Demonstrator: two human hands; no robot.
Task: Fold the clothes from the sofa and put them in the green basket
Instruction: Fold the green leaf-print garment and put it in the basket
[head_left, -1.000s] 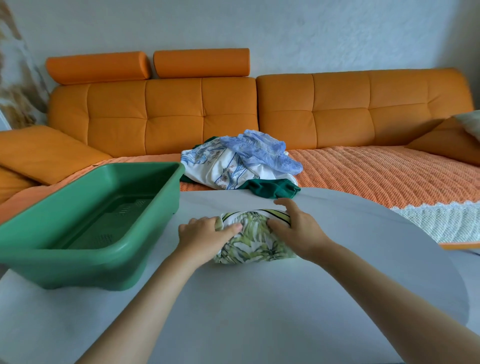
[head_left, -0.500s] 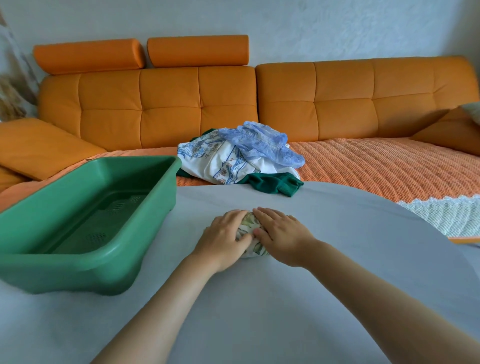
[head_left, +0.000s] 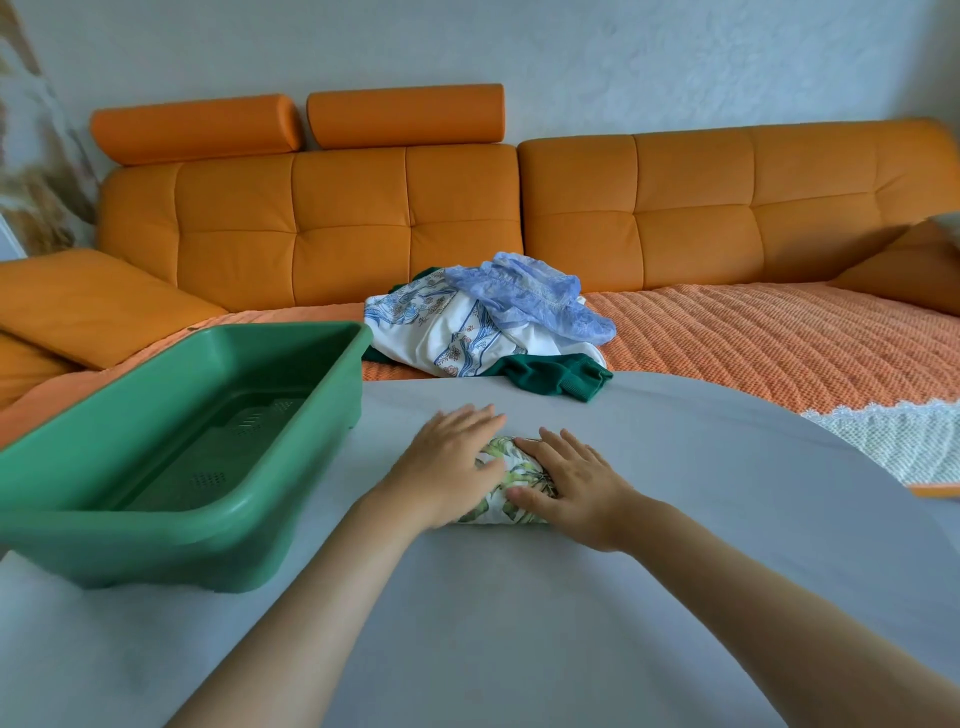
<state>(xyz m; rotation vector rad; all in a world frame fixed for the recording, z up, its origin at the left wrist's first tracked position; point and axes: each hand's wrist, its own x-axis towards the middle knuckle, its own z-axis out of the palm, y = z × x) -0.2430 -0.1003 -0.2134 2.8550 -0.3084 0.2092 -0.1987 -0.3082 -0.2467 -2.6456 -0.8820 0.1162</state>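
Observation:
A small folded garment with a green leaf print (head_left: 511, 480) lies on the grey table (head_left: 701, 493). My left hand (head_left: 452, 460) lies flat on its left part, fingers straight. My right hand (head_left: 571, 480) presses flat on its right part, thumb along the near edge. The green basket (head_left: 171, 499) stands on the table to the left, with nothing inside. On the orange sofa (head_left: 675, 218) behind the table sits a pile of clothes: a white blue-patterned piece (head_left: 436, 332), a light blue piece (head_left: 530, 296) on top and a dark green piece (head_left: 556, 374) at the front.
An orange knitted throw (head_left: 753, 343) covers the sofa seat, with a white lace-edged cloth (head_left: 893, 441) at the right. Orange cushions lie at the far left (head_left: 78, 301) and far right (head_left: 904, 270). Two headrests top the left sofa back.
The leaf-print garment has been folded smaller. My hands went from gripping its edges to lying flat on top of it, pressing it down.

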